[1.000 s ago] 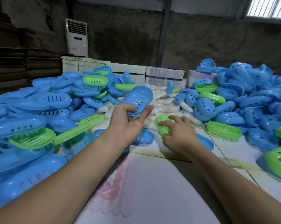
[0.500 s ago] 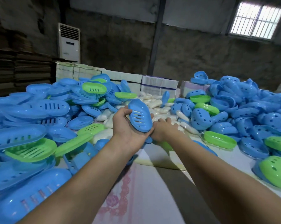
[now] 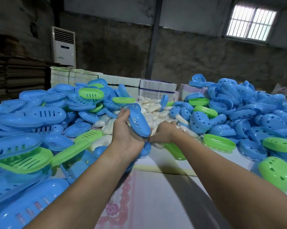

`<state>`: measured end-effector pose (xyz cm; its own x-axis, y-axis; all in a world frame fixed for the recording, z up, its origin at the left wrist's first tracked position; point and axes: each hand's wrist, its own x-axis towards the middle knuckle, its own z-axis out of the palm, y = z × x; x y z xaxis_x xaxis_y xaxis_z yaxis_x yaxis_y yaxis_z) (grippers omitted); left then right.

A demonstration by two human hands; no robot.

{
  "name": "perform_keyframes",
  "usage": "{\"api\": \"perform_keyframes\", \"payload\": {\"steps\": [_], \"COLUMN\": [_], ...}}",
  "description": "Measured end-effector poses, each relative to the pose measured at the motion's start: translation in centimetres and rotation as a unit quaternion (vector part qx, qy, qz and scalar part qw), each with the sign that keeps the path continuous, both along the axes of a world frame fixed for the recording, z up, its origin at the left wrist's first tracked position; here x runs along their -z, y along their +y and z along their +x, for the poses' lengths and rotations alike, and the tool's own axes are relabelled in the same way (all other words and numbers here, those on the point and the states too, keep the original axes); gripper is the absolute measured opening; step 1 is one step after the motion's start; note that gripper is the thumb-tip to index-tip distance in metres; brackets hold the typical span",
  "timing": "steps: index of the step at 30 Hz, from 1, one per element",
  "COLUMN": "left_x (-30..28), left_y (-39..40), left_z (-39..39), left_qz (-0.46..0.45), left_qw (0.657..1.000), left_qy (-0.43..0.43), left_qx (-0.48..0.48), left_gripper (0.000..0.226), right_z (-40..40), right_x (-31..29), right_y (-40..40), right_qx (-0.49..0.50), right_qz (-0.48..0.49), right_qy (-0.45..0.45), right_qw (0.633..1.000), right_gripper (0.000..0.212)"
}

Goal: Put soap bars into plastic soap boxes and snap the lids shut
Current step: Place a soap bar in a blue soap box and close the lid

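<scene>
Two hands working at a desk (image 3: pixel 156 195) heaped with soap boxes.

On the left a large pile of blue slotted lids (image 3: pixel 40 113) is lying, too many to count, with about six green lids (image 3: pixel 24 160) mixed in. The left hand (image 3: pixel 127 138) is holding one blue slotted soap box half (image 3: pixel 138 121) tilted above the desk, thumb on its far edge and fingers curled beneath it. Just beside it, the right hand (image 3: pixel 164 135) is reaching palm-down into the heap of white soap bars (image 3: pixel 151 111); its fingers are hidden, so whether they are gripping one cannot be told. One green box half (image 3: pixel 175 150) is lying under the right wrist. On the right another uncounted pile of blue box bases (image 3: pixel 246 113) is sitting, with about five green bases (image 3: pixel 219 142) among it.
</scene>
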<state>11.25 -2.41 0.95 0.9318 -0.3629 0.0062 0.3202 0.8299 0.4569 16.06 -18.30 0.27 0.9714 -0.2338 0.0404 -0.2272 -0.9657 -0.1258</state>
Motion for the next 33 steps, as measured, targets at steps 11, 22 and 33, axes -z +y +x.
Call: {"api": "perform_keyframes", "payload": {"steps": [11,22,33], "left_x": [1.1,3.0,4.4], "left_y": [-1.1,-2.0,-3.2], "left_z": [-0.2,0.2,-0.5], "left_qz": [0.128,0.118,0.080], "left_qw": [0.988,0.979,0.987], "left_qy": [-0.081,-0.153,-0.103], "left_qx": [-0.008,0.061,0.089], "left_gripper": [0.046,0.057,0.054], "right_z": [-6.9,-9.0,-9.3], "right_x": [-3.1,0.5,0.9], "right_y": [-0.5,0.0,0.8], "right_qx": [-0.060,-0.174,-0.088], "right_qz": [0.481,0.409,0.360], "right_qy": [-0.252,-0.277,-0.316], "right_qw": [0.837,0.852,0.873], "right_gripper": [0.032,0.027,0.028]}}
